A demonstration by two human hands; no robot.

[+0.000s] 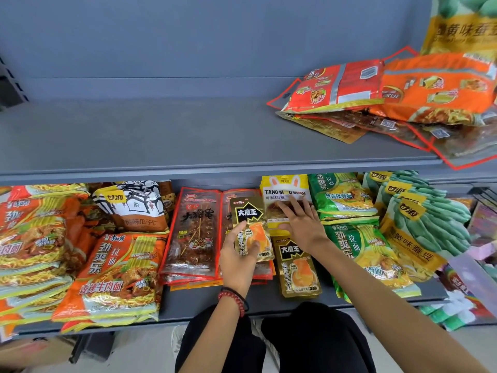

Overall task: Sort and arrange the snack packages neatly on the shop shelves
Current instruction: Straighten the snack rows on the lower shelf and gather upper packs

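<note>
My left hand (238,254) grips a gold snack pouch (250,216) with black lettering, held upright over the lower shelf (188,305). A second matching gold pouch (298,267) lies flat on that shelf just to its right. My right hand (301,222) rests palm down, fingers spread, on a yellow-and-white candy packet (285,189) behind the gold pouches. Red-edged skewer snack packs (193,232) lie stacked to the left of my left hand.
Orange noodle bags (113,278) and a seed bag (134,208) fill the lower shelf's left; green noodle bags (360,254) and bean bags (419,219) fill its right. On the upper shelf (161,135), orange and red packs (390,90) lie piled at the right.
</note>
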